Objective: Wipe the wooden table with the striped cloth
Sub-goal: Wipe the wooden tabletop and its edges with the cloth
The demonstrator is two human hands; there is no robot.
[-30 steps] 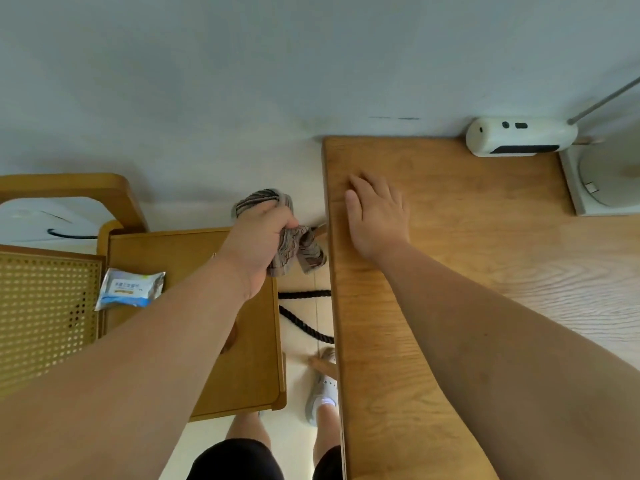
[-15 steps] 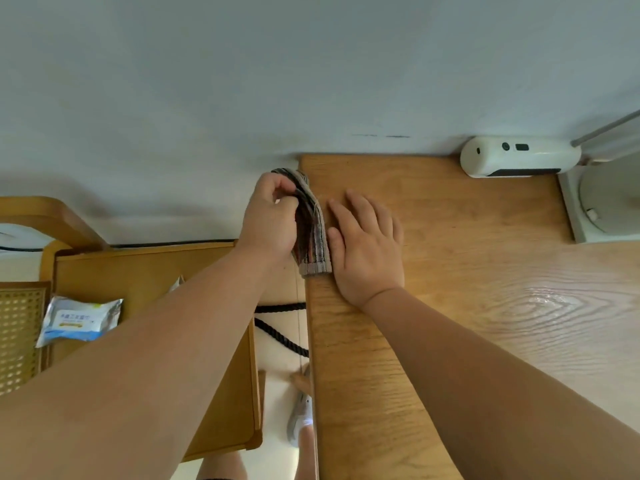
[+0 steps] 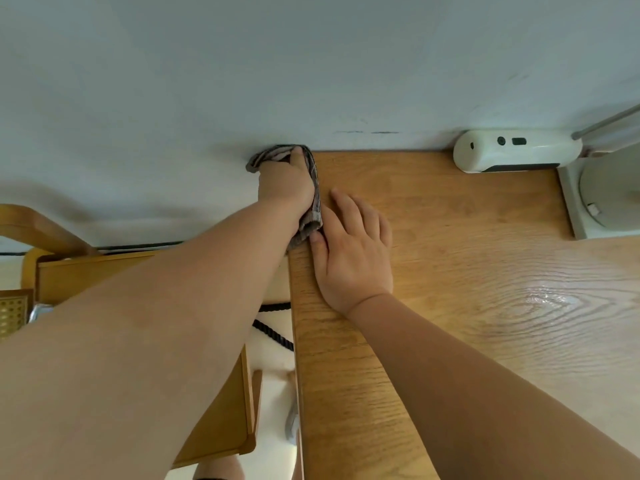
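The wooden table (image 3: 467, 271) fills the right half of the view, its far edge against the wall. My left hand (image 3: 285, 185) grips the bunched striped cloth (image 3: 311, 216) and presses it against the table's left side edge, up near the far left corner by the wall. Part of the cloth sticks out past my fingers at the wall; the rest is hidden under my palm. My right hand (image 3: 353, 251) lies flat, palm down, fingers apart, on the tabletop just right of the cloth, its thumb touching the cloth's lower end.
A white oblong device (image 3: 516, 155) lies at the table's far edge by the wall. A white lamp base (image 3: 602, 199) stands at the far right. Left of the table stands a lower wooden stand (image 3: 221, 427). A black cable (image 3: 273, 332) runs across the floor gap.
My left hand has carried the cloth from the gap left of the table up along the table's left edge to the far corner. The right hand stayed flat on the tabletop.
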